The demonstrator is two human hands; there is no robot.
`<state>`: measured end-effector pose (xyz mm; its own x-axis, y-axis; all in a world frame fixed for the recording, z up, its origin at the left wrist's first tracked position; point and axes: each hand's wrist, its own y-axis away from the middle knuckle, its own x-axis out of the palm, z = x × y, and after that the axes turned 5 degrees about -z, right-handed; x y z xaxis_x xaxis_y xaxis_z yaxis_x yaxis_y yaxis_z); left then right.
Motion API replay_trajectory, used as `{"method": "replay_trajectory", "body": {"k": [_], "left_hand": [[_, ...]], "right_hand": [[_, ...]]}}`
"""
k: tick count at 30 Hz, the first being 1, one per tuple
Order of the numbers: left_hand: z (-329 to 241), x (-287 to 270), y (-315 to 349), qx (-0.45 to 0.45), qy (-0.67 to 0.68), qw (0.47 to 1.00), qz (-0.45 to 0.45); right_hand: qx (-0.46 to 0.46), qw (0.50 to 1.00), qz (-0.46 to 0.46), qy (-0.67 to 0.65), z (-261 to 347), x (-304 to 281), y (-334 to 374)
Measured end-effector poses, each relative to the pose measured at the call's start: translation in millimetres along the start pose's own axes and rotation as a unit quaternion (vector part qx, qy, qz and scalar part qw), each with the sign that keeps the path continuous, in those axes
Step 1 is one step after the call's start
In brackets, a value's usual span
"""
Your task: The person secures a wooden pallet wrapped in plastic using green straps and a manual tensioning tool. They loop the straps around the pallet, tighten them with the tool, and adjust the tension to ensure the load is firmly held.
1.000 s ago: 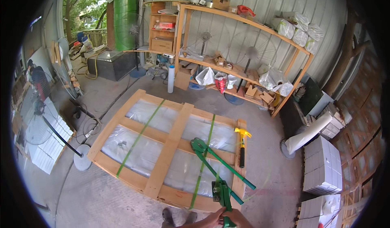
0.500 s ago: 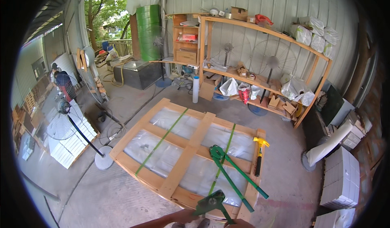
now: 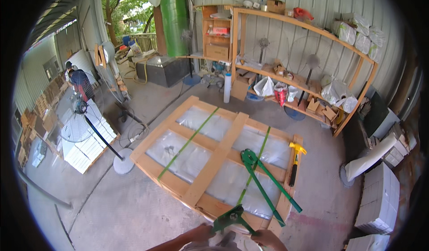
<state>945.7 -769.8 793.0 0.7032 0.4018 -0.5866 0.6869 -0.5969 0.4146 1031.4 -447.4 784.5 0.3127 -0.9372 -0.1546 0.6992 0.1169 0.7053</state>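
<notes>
Near the lower edge I hold a green strapping tensioner (image 3: 229,219) at the front edge of a wooden crate (image 3: 217,162). My left hand (image 3: 201,233) is closed around its left end, and my right hand (image 3: 267,239) grips its lever on the right. From the tool, a green strap (image 3: 244,189) runs away across the crate's top. A second green strap (image 3: 189,143) crosses further left. Over the right strap lies a green long-handled strap crimper (image 3: 264,179), its two handles spread toward me. Beside it, on the right edge board, rests a yellow hammer (image 3: 296,159) with a black grip.
A pedestal fan (image 3: 80,107) stands at the left by stacked white boxes (image 3: 85,150). Behind the crate are a white roll (image 3: 227,88) and a wooden shelf (image 3: 308,29) with bags and boxes. More white stacks (image 3: 379,197) stand right. Two people (image 3: 79,81) are far left.
The view has shifted, so the crate and shelf sit further right and slightly higher. Both hands stay on the tensioner, and more of my right hand shows.
</notes>
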Motion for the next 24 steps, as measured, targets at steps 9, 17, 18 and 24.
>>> {"method": "replay_trajectory", "body": {"k": [9, 17, 18, 24], "left_hand": [[-7, 18, 0, -0.115, 0.024, 0.993, -0.004], [-25, 10, 4, -0.189, 0.008, 0.982, -0.005], [-27, 10, 10, -0.210, 0.003, 0.977, -0.029], [10, 48, -26, -0.173, 0.047, 0.983, -0.046]], "right_hand": [[-0.354, 0.810, -0.456, 0.102, 92, -9, 0], [-0.196, 0.903, -0.299, 0.236, 77, -18, -45], [-0.218, 0.911, -0.278, 0.214, 101, -12, -32], [-0.252, 0.834, -0.046, 0.489, 116, 67, 16]]}}
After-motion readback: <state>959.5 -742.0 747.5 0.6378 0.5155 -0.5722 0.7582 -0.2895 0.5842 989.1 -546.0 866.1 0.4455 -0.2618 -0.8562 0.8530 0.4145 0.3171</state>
